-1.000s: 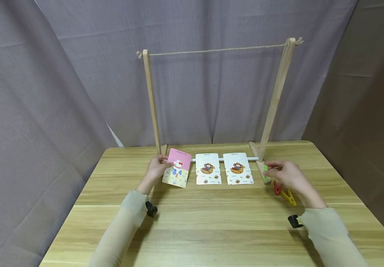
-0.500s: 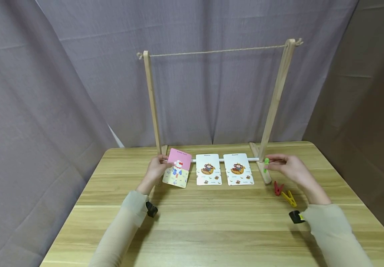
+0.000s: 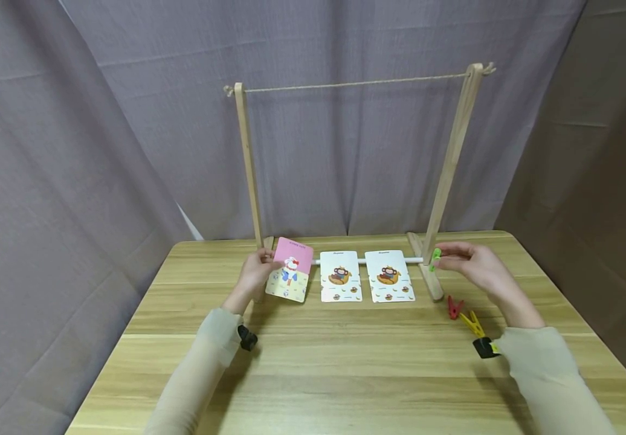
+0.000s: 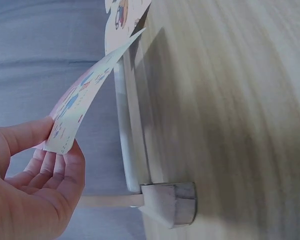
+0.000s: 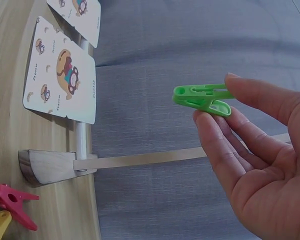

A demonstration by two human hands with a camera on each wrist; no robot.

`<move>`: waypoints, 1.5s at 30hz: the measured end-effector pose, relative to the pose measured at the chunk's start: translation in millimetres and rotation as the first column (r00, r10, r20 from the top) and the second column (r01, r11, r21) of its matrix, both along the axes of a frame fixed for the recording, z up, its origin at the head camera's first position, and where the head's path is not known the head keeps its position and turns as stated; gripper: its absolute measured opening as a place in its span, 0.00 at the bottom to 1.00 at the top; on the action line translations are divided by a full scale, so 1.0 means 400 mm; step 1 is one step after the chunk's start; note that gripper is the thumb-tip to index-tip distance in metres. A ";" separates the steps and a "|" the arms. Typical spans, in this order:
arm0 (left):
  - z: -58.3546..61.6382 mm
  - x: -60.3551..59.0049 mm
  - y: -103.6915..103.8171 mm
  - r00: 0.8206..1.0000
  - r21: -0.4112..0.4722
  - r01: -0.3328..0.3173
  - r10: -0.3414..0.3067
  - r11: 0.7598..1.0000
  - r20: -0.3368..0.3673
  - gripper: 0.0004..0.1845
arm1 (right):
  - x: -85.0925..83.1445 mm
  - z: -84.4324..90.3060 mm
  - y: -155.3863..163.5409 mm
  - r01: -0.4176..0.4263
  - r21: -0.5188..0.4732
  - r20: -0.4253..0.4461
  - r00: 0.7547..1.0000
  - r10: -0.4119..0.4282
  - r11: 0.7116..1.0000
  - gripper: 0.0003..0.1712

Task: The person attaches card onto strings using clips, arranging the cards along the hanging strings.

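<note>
A wooden hanging frame (image 3: 250,169) with a twine line (image 3: 353,81) across its top stands at the 12 o'clock side of the surface (image 3: 345,362); its two posts run upright, the line level between them.

The pink-topped picture card (image 3: 290,278) is tilted up off the surface at about 11 o'clock, its long axis running from the pink edge down toward the person. It looks light, thin and springy: the left wrist view shows it bowing in a curve. The left hand (image 3: 255,275) pinches its left edge between thumb and fingers (image 4: 55,167); a hold near an edge suits it, since a hard squeeze would likely crease it.

The green clothespin (image 5: 202,97), small, rigid plastic and probably a little slick, is in the air beside the frame's right post at about 1 o'clock. The right hand (image 3: 476,269) pinches its tail end between thumb and fingertips (image 5: 210,122), long axis level, mouth pointing left toward the frame.
</note>
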State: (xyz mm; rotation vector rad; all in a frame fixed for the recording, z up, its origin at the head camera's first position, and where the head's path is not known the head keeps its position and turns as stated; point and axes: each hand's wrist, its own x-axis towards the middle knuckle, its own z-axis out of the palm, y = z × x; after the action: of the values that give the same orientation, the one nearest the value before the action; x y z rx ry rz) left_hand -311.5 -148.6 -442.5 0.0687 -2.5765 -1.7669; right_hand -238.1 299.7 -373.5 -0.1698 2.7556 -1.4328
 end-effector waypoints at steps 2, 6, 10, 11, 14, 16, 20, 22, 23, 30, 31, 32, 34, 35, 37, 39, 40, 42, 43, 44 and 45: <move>0.006 -0.003 0.001 1.000 0.008 0.002 -0.002 1.000 0.000 0.15 | 0.000 0.003 0.001 -0.003 -0.001 0.005 1.000 0.003 1.000 0.36; 0.016 -0.011 0.002 1.000 0.028 0.008 -0.008 1.000 -0.010 0.15 | 0.001 0.008 0.000 -0.003 -0.001 0.010 1.000 0.003 1.000 0.36; 0.027 -0.018 0.001 0.998 0.034 0.022 -0.020 0.999 -0.052 0.13 | 0.001 0.011 -0.003 0.000 -0.002 0.007 1.000 0.000 1.000 0.37; 0.032 -0.019 0.001 0.998 0.034 0.026 -0.024 0.999 -0.061 0.13 | 0.002 0.011 -0.004 -0.001 -0.005 0.007 1.000 0.001 1.000 0.37; 0.044 -0.020 -0.001 0.997 0.035 0.037 -0.035 0.999 -0.072 0.13 | 0.002 0.013 -0.005 -0.004 -0.009 0.006 1.000 0.004 1.000 0.37; 0.052 -0.022 -0.001 0.996 0.037 0.041 -0.038 0.998 -0.076 0.14 | 0.001 0.013 -0.005 -0.008 -0.014 0.009 1.000 0.008 1.000 0.37; 0.064 -0.026 -0.003 0.994 0.036 0.056 -0.053 0.998 -0.094 0.14 | 0.000 0.012 -0.005 -0.011 -0.020 0.015 1.000 0.011 1.000 0.38; 0.070 -0.029 -0.004 0.992 0.029 0.062 -0.058 0.998 -0.110 0.13 | 0.000 0.011 -0.005 -0.012 -0.021 0.016 1.000 0.012 1.000 0.37; 0.073 -0.031 -0.004 0.991 0.027 0.063 -0.059 0.998 -0.118 0.13 | -0.001 0.011 -0.004 -0.011 -0.020 0.016 1.000 0.011 1.000 0.37; 0.098 -0.038 -0.005 0.985 0.013 0.074 -0.071 0.997 -0.160 0.13 | 0.000 0.014 -0.004 -0.008 -0.006 0.016 1.000 0.008 1.000 0.37; 0.103 -0.037 -0.004 0.984 0.008 0.075 -0.072 0.997 -0.163 0.13 | 0.000 0.015 -0.004 -0.008 -0.008 0.018 1.000 0.008 1.000 0.37; 0.109 -0.036 -0.003 0.983 0.003 0.076 -0.074 0.997 -0.167 0.13 | 0.001 0.015 -0.004 -0.009 -0.009 0.019 1.000 0.009 1.000 0.37; 0.121 -0.035 0.000 0.981 -0.003 0.079 -0.078 0.997 -0.175 0.13 | 0.001 0.016 -0.004 -0.011 -0.011 0.022 1.000 0.011 1.000 0.37; 0.126 -0.036 0.001 0.981 -0.007 0.080 -0.080 0.997 -0.179 0.13 | 0.001 0.017 -0.004 -0.012 -0.012 0.021 1.000 0.012 1.000 0.37; 0.138 -0.037 0.003 0.979 -0.018 0.081 -0.083 0.997 -0.185 0.13 | 0.000 0.018 -0.003 -0.009 -0.009 0.015 1.000 0.010 1.000 0.36; 0.150 -0.039 0.003 0.978 -0.025 0.079 -0.082 0.997 -0.191 0.13 | -0.001 0.019 -0.002 -0.006 0.001 0.006 1.000 0.006 1.000 0.35; 0.154 -0.041 0.003 0.977 -0.027 0.079 -0.083 0.997 -0.195 0.13 | -0.001 0.020 -0.001 -0.005 0.005 0.001 1.000 0.005 1.000 0.35; 0.166 -0.043 0.002 0.976 -0.030 0.078 -0.083 0.996 -0.202 0.14 | -0.002 0.021 0.000 -0.002 0.008 -0.005 1.000 0.002 1.000 0.34; 0.170 -0.045 0.001 0.975 -0.032 0.077 -0.082 0.997 -0.206 0.14 | -0.003 0.021 0.000 -0.001 0.008 -0.008 1.000 0.001 1.000 0.34; 0.175 -0.046 0.001 0.974 -0.032 0.079 -0.084 0.996 -0.209 0.14 | -0.003 0.022 0.000 -0.002 0.008 -0.010 1.000 0.002 1.000 0.35; 0.180 -0.047 0.001 0.973 -0.033 0.079 -0.084 0.996 -0.213 0.15 | -0.003 0.022 0.000 -0.003 0.007 -0.012 1.000 0.003 1.000 0.35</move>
State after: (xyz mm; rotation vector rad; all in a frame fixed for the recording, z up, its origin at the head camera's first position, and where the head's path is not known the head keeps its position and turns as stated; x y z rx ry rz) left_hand -330.4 -148.3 -370.4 -0.2192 -2.4790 -1.6632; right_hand -239.1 299.9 -364.8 -0.1828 2.7678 -1.4260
